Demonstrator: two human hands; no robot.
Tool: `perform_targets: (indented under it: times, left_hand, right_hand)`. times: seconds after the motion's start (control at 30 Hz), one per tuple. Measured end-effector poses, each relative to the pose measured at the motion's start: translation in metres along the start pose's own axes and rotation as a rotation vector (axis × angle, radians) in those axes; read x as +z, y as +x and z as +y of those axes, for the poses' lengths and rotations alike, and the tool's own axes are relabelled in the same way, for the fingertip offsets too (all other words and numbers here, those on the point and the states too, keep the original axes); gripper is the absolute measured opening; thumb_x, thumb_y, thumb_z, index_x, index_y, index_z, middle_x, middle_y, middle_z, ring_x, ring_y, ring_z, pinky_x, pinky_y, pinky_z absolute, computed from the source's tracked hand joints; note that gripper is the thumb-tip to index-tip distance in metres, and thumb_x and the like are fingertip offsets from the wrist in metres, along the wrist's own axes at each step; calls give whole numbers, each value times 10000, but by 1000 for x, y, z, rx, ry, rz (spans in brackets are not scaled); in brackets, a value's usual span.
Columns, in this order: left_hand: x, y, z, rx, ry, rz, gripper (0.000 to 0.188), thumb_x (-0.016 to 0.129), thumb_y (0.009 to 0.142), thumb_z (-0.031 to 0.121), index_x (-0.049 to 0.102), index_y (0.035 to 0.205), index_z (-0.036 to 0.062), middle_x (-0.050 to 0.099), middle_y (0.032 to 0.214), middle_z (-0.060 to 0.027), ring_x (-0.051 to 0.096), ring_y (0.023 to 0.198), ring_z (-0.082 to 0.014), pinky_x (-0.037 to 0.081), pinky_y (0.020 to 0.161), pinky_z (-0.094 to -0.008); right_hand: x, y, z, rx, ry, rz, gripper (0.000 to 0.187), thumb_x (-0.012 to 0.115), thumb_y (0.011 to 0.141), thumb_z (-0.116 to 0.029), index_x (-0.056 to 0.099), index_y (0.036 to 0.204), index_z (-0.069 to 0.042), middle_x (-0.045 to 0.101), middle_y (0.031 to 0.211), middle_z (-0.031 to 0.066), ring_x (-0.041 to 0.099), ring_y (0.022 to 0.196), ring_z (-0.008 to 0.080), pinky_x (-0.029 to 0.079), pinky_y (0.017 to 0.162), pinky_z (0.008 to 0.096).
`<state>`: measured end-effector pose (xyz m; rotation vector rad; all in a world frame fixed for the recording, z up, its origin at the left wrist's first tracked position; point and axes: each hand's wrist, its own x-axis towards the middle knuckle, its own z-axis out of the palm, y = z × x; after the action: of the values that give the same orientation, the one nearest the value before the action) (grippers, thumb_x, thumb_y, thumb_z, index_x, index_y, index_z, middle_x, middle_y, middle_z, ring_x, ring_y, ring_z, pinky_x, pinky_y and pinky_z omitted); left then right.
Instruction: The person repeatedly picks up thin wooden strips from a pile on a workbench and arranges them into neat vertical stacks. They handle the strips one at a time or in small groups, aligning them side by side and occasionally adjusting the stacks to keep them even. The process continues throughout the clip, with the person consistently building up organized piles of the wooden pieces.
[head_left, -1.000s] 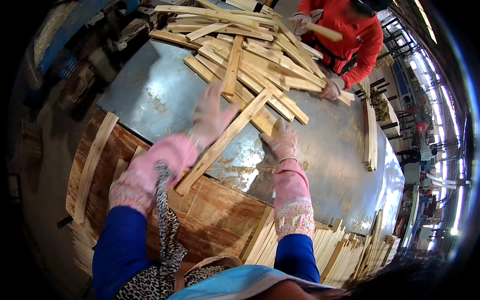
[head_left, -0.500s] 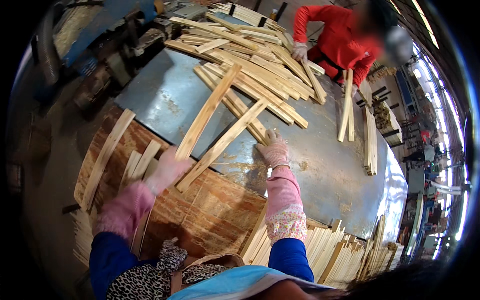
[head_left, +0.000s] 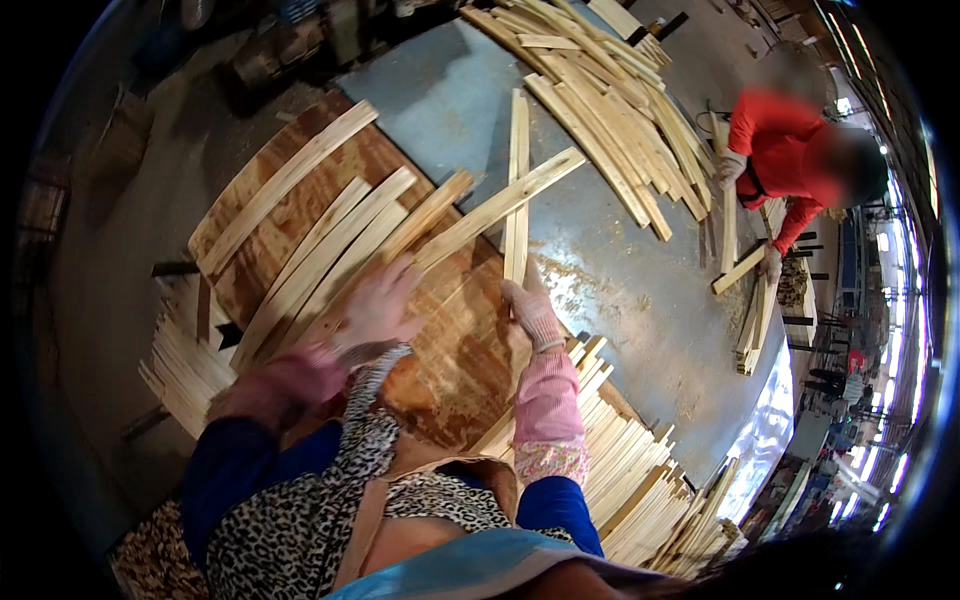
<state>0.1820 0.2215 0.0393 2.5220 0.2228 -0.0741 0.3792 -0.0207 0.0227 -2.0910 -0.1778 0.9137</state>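
My left hand (head_left: 376, 305), in a pale glove and somewhat blurred, hovers over the brown board with its fingers spread, holding nothing. Close by it, a wooden slat (head_left: 428, 215) lies beside several pale slats (head_left: 345, 255) on the board. Another slat (head_left: 540, 186) slants from the board onto the metal tabletop. My right hand (head_left: 533, 312), gloved too, grips the near end of a slat (head_left: 516, 235) that points away from me and crosses the slanted one. Part of the right hand's grip is hidden behind its fingers.
A loose pile of slats (head_left: 610, 120) covers the far metal tabletop (head_left: 620, 290). At the right, a person in red (head_left: 775, 150) handles slats. Stacked slats stand below the board's right edge (head_left: 620, 450) and at its left (head_left: 185, 350). One slat (head_left: 290, 185) lies along the board's far-left side.
My left hand has let go of its slat, which now lies on the board. My right hand has drawn another slat nearer. The view has turned, and the person in red has shifted slats.
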Motion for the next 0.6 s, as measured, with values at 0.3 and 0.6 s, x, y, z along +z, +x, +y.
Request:
perform_targets:
  times: [0.3, 0.6]
  left_hand:
    - [-7, 4, 15, -333, -80, -365, 791, 668, 954, 363, 301, 1611, 118, 552, 1434, -197, 613, 1205, -422, 492, 1035, -517]
    - [19, -142, -107, -282, 423, 67, 795, 713, 909, 468, 388, 1560, 148, 388, 1596, -137, 345, 1475, -374, 302, 1219, -503]
  right_hand:
    - [126, -168, 90, 68, 876, 3, 830, 598, 986, -99, 173, 1698, -144, 634, 1276, 81, 600, 887, 118, 537, 692, 267]
    - [229, -196, 140, 142, 887, -160, 709, 609, 1014, -105, 263, 1632, -94, 674, 1195, 113, 684, 940, 210, 603, 700, 360]
